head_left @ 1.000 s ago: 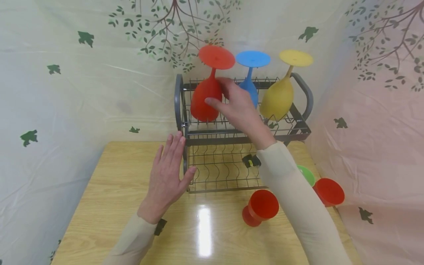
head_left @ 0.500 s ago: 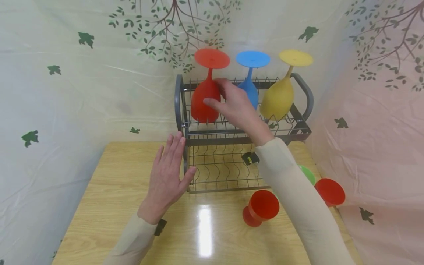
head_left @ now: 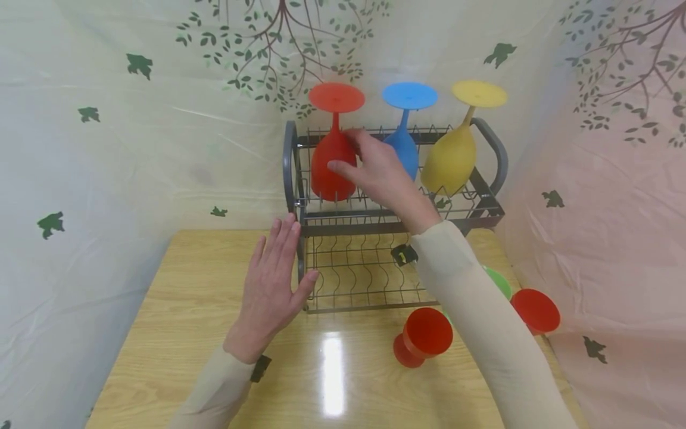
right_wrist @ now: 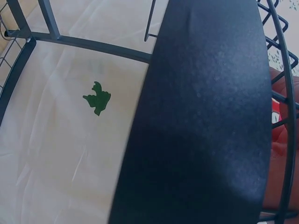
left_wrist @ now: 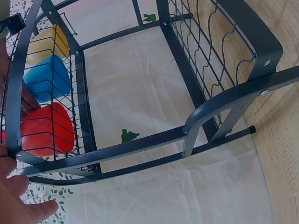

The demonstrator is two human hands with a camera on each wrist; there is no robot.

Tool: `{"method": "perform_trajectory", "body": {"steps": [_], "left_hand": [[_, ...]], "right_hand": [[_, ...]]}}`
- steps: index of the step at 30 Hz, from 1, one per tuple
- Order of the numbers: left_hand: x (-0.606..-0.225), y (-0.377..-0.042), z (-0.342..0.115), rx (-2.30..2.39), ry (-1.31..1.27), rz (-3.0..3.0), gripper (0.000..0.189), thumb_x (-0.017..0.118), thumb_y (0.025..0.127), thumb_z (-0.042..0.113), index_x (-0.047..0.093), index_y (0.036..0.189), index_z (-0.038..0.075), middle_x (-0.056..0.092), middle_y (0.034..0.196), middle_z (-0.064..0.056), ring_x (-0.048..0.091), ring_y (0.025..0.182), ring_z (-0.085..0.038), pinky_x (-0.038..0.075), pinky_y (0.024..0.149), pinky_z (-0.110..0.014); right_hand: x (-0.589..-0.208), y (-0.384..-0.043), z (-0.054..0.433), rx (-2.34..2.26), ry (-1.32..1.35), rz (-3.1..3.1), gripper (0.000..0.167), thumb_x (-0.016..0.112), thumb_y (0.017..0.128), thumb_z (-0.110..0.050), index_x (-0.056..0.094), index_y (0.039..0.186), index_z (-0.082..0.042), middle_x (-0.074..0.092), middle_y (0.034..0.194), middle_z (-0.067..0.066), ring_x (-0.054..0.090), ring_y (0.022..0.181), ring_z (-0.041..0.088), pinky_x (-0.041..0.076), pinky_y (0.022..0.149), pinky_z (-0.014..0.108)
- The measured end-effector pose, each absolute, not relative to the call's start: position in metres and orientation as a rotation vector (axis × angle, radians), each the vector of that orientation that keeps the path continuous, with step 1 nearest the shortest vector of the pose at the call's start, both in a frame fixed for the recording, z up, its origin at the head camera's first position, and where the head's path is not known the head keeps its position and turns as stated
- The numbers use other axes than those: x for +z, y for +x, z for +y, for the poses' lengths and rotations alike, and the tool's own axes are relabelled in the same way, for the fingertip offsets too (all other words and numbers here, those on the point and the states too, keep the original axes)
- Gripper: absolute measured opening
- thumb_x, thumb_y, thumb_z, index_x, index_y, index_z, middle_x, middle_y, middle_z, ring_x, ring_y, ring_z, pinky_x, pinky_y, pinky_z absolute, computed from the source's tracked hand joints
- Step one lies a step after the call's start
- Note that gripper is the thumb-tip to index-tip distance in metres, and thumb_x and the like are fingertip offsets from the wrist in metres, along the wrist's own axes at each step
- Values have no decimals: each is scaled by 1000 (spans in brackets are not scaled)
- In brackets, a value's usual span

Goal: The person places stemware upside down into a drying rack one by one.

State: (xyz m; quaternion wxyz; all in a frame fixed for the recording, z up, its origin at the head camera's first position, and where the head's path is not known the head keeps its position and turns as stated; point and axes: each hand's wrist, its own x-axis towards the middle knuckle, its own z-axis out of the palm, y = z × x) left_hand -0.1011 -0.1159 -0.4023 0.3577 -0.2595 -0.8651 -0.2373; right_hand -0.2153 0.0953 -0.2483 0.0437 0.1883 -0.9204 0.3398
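Observation:
On the left of the upper tier of a dark dish rack (head_left: pixel 354 228), a red goblet (head_left: pixel 333 173) stands upside down with its foot upward. My right hand (head_left: pixel 383 173) grips its bowl, thumb in front and fingers on the right side. Beside it are an upside-down blue goblet (head_left: pixel 409 95), partly hidden by this hand, and a tilted yellow goblet (head_left: pixel 450 161). My left hand (head_left: pixel 270 286) has straight fingers, their tips touching the rack's left side. In the left wrist view, the red bowl (left_wrist: pixel 46 130) shows through the wire.
A red cup (head_left: pixel 427 330) stands on the wooden table (head_left: pixel 187 310) in front of the rack. Another red cup (head_left: pixel 536 311) and a green cup (head_left: pixel 498 283) are at the right edge, partly behind the right sleeve. The lower tier (head_left: pixel 351 308) has wavy wires.
The red goblet has shifted left and slightly down and become more upright, with my right hand still gripping it. My left hand keeps its place.

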Motion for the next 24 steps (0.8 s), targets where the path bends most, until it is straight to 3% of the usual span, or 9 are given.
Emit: {"method": "perform_trajectory", "body": {"steps": [13,24], "left_hand": [[-402,-101,-117,-618,-682,-2241,80,23,108,60,30,161,0,28,169,-14,23,156,-33,25,122,-60],[-403,-102,-116,-628,-664,-2236,80,24,108,60,31,161,0,27,169,-12,23,156,-33,24,123,-58]], "right_hand": [[-248,-207,99,1029,576,-2765,71,70,99,-36,40,158,-11,51,156,4,50,141,22,50,109,38],[-247,-178,116,1096,592,-2591,68,68,100,-42,44,157,-14,49,158,1,47,142,15,46,112,35]]}}
